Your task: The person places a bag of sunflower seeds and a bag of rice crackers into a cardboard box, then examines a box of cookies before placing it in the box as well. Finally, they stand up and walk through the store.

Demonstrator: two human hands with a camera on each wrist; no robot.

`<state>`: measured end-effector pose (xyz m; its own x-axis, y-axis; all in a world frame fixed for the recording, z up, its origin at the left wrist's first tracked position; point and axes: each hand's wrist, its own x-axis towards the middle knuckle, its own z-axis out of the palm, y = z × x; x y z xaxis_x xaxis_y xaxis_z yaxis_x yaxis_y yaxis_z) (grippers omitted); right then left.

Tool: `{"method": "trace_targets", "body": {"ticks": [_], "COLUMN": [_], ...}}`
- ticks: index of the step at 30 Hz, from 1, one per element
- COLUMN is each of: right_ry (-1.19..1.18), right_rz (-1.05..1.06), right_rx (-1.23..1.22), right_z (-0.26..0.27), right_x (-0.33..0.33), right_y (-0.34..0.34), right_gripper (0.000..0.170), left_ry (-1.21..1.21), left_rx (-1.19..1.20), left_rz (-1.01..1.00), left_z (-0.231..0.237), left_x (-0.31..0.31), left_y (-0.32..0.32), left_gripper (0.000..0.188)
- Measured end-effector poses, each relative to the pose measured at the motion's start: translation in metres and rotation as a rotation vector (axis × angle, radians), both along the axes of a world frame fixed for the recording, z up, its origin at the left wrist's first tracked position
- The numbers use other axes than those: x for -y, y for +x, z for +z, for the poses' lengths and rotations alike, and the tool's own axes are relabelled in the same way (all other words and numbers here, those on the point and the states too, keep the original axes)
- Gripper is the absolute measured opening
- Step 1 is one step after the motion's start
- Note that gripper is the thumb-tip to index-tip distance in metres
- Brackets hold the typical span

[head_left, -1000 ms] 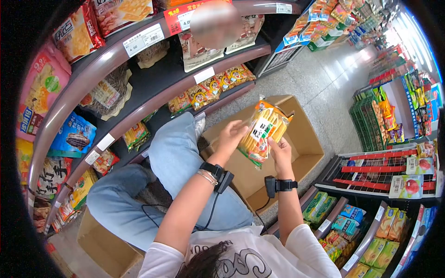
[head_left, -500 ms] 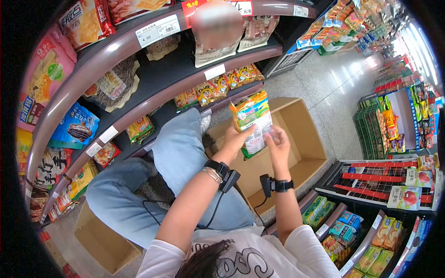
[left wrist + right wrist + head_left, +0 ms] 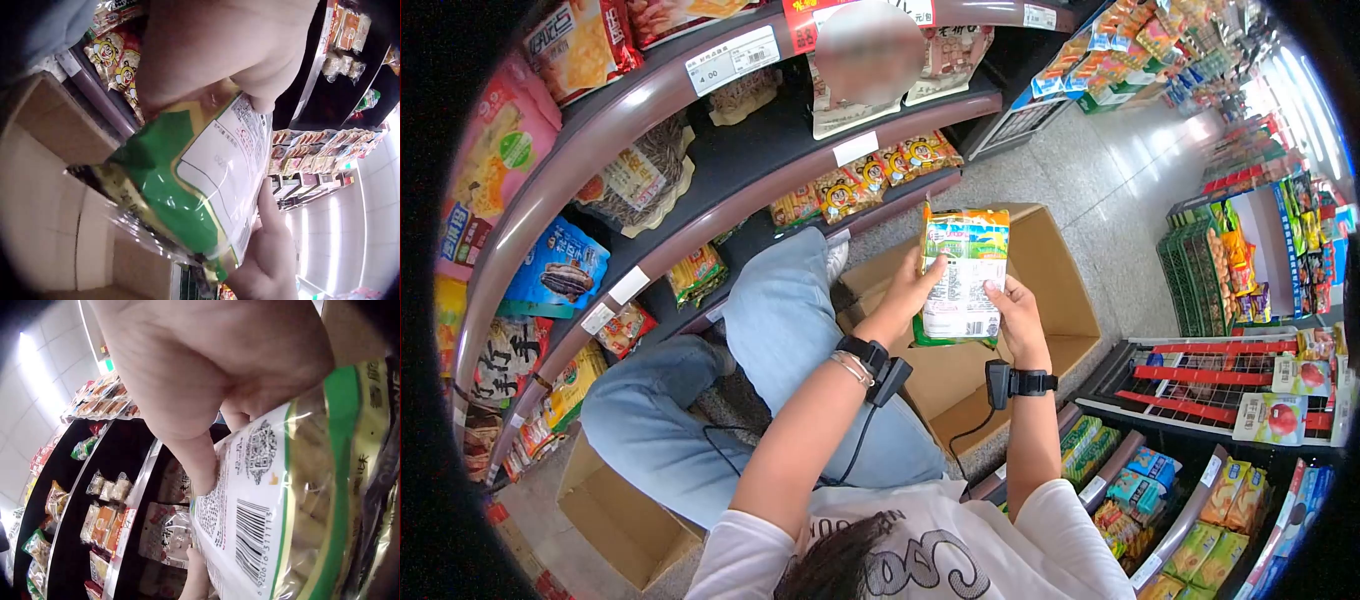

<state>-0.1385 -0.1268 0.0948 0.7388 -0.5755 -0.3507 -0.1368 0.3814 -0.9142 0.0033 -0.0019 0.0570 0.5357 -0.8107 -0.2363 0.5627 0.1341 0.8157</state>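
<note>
A snack packet [image 3: 965, 280] is held upright between both hands, its white printed back facing the head camera. The left hand [image 3: 903, 300] grips its left side, thumb lying on the back panel. On the right side the right hand [image 3: 1018, 318] pinches it, thumb on the printed panel. In the left wrist view the packet [image 3: 169, 181] shows a green end and a crimped clear edge. The right wrist view shows a barcode on the packet [image 3: 250, 537], with the right hand [image 3: 212, 369] over its edge.
Below the packet stands an open cardboard box [image 3: 1055, 290]; another cardboard box [image 3: 625, 510] lies at lower left. Curved shelves [image 3: 700, 215] with snack bags run along the left and top. A wire rack [image 3: 1210, 375] and further shelves stand at right. The person's bent legs [image 3: 785, 330] are beside the larger box.
The packet has been turned from its front with visible sticks to its white printed back, and now stands straighter. Both hands remain on it, the right thumb now resting on the back.
</note>
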Motion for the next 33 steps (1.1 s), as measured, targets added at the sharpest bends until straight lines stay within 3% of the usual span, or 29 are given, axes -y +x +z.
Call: {"method": "trace_targets", "body": {"ticks": [3,8,15,19,22,23,26,28,31,33], "right_ry": [-0.032,-0.033,-0.047,-0.063,0.024,0.008,-0.364,-0.684,-0.781,-0.842], "right_rz": [0.009,0.095,0.344,0.562,0.619,0.598,0.638,0.643,0.738,0.834], "right_rx": [0.006,0.109,0.14,0.147,0.092,0.056,0.032,-0.045,-0.182,-0.317], "right_z": [0.013,0.053,0.098,0.092,0.076,0.067,0.015,0.004,-0.008,-0.012], "right_x": [-0.009,-0.033,-0.096,-0.14,-0.179,-0.192,-0.223,-0.244,-0.269,-0.282], "right_y": [-0.004,-0.006,0.036,0.076,0.107,0.115,0.133,0.144,0.165,0.178], "right_gripper": [0.034,0.037,0.037,0.04,0.04,0.034,0.037,0.04,0.047,0.051], "left_ry": [-0.029,-0.165,-0.157,-0.09,0.1,0.211,0.465,0.433,0.393,0.401], "left_rx": [-0.052,-0.16,0.011,0.037,0.076,0.19,0.364,0.3,0.02,0.133], "left_rz": [-0.01,-0.015,0.156,0.243,0.329,0.391,0.522,0.543,0.527,0.485], "left_z": [0.012,0.077,0.12,0.111,0.074,0.057,0.01,-0.006,0.003,0.01], "left_x": [-0.007,-0.041,-0.132,-0.189,-0.222,-0.233,-0.261,-0.274,-0.279,-0.279], "left_y": [-0.002,0.003,0.03,0.049,0.066,0.07,0.072,0.073,0.069,0.07], "left_gripper": [0.045,0.047,0.046,0.047,0.046,0.043,0.04,0.048,0.061,0.063]}}
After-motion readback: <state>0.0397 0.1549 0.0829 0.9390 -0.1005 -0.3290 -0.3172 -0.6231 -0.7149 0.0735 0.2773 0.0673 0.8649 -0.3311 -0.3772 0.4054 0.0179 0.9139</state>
